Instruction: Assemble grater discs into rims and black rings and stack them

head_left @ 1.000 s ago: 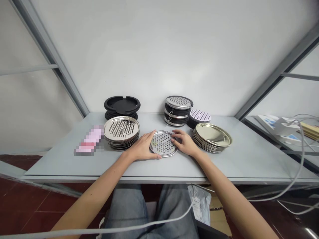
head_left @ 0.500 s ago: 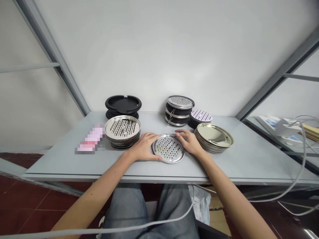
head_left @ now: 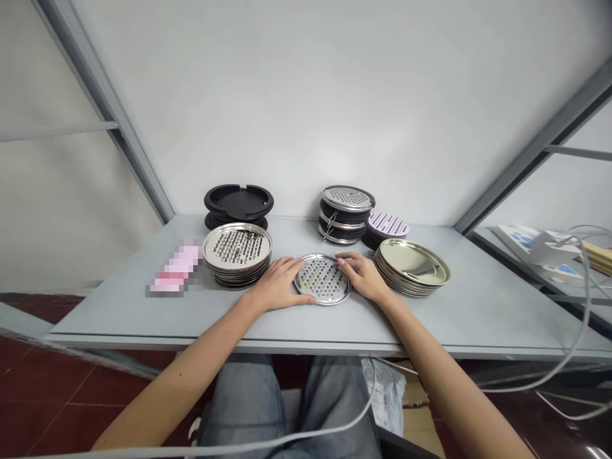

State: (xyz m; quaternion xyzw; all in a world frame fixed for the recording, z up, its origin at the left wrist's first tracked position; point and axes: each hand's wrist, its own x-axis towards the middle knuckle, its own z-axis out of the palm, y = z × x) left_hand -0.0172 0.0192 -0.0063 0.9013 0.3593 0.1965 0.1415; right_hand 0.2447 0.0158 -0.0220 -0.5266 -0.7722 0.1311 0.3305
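Cupping a round perforated steel disc (head_left: 322, 279) between the open left hand (head_left: 277, 285) and open right hand (head_left: 364, 276)
Neither hand grips; the disc lies flat on the grey table (head_left: 459, 319) between stacked silver graters (head_left: 237, 247) and gold-toned plates (head_left: 414, 262), with most pieces, black round bases (head_left: 238, 201) included, stacked

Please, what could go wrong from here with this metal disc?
The perforated steel disc, touched only at its rim by the left hand and right hand, could slip. Its punched holes may be sharp. The right hand is close to the gold-coloured disc stack, which might get knocked.
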